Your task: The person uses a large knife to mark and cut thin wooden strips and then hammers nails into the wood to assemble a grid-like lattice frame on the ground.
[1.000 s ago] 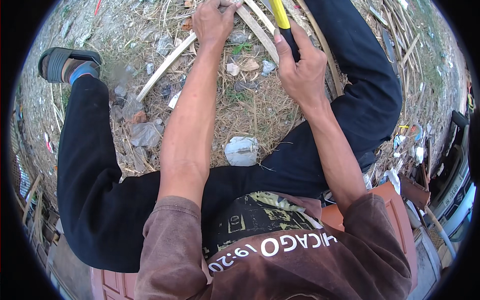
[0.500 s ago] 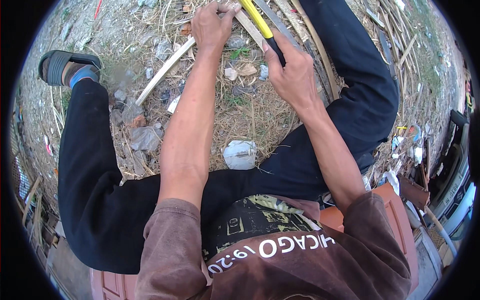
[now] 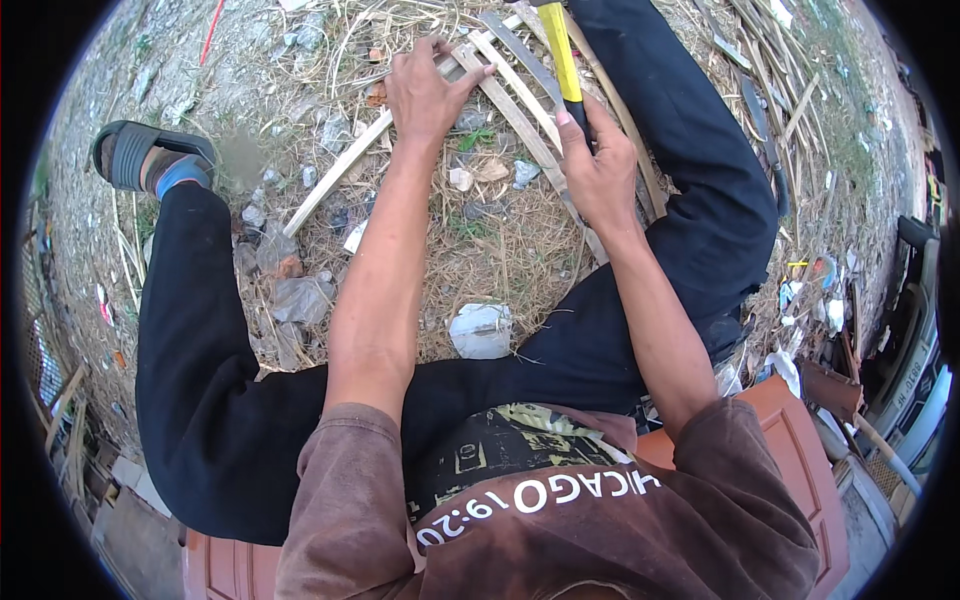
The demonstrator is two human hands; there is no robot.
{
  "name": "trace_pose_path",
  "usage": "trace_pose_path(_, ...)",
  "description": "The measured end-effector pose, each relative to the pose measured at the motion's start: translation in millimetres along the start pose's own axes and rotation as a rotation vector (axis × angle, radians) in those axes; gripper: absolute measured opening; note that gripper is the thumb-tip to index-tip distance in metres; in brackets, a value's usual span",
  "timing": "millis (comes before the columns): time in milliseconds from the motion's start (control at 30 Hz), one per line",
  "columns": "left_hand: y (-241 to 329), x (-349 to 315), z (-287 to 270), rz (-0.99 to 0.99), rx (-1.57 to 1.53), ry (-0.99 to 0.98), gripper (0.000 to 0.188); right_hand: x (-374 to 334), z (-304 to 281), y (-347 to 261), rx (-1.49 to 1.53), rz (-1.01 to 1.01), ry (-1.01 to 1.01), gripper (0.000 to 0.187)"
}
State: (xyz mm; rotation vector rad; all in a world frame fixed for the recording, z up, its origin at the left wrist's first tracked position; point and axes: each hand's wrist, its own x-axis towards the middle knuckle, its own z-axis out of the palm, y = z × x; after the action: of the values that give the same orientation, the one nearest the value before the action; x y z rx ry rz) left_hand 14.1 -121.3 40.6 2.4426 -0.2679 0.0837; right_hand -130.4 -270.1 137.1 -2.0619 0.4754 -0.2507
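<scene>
My right hand (image 3: pixel 600 170) is closed around the black grip of a hammer (image 3: pixel 564 62). Its yellow shaft points away from me, and the head is only partly visible at the top edge. Further left, my left hand (image 3: pixel 428 92) pinches wooden strips where they meet at a corner. One pale strip (image 3: pixel 338 173) slants down to the left from under that hand. Another wooden strip (image 3: pixel 522 130) runs down to the right, passing below my right hand. A small nail between the left fingers cannot be made out.
Loose wooden slats (image 3: pixel 770 110) lie piled at the far right. Stones, plastic scraps and a white chunk (image 3: pixel 481 331) litter the dry grass between my legs. I sit on a reddish-brown panelled board (image 3: pixel 790 440). A vehicle (image 3: pixel 910 350) stands at the right edge.
The hammer has swung to the right and away from the left hand, now pointing more straight ahead. More of the strips' corner shows beside my left hand, which keeps its hold. The view has shifted slightly.
</scene>
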Motion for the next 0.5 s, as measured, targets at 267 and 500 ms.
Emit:
trace_pose_path(267, 18.4, -6.2, -9.5, -0.042, 0.128, -0.180, 0.109, -9.0, -8.9, 15.4, 0.101, 0.226, 0.013, 0.027)
trace_pose_path(500, 23.3, -12.5, -12.4, -0.080, 0.136, -0.164, 0.099, -18.9, 10.5, 29.9, -0.220, 0.038, -0.097, 0.043)
